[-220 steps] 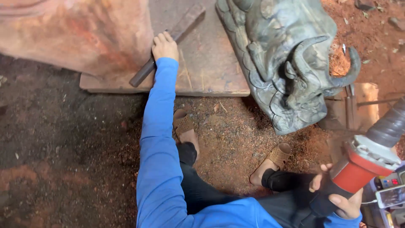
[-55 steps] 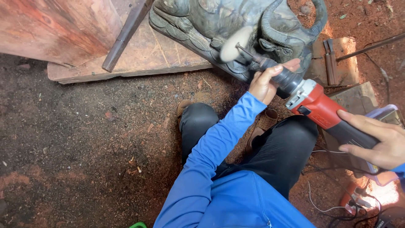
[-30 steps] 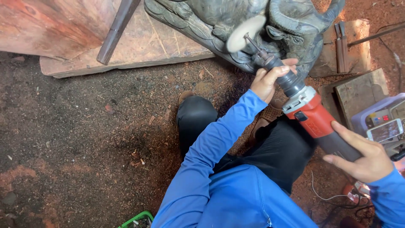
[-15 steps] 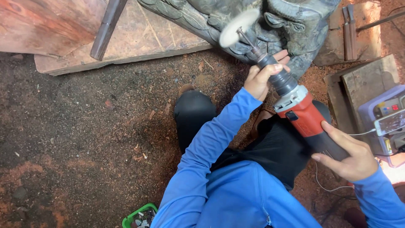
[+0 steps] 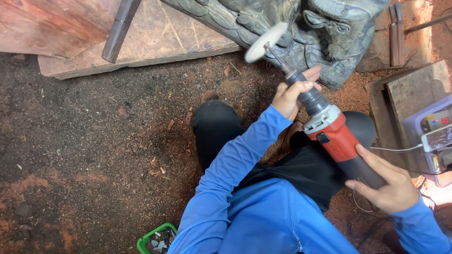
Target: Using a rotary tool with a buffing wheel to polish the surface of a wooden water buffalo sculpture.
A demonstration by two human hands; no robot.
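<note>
Reddish dirt and sawdust covered the floor point(image 5: 84, 155), with a wooden board point(image 5: 179, 37) lying at the top. On its edge sat a dark carved sculpture point(image 5: 301, 28). The left hand point(image 5: 292, 94) was wrapped around the black neck of a red power grinder point(image 5: 336, 141), while the right hand point(image 5: 386, 183) gripped its rear handle. Its white polishing disc point(image 5: 265, 42) sat just in front of the sculpture; whether it touched could not be told. A green container point(image 5: 155, 240) lay by the left elbow.
</note>
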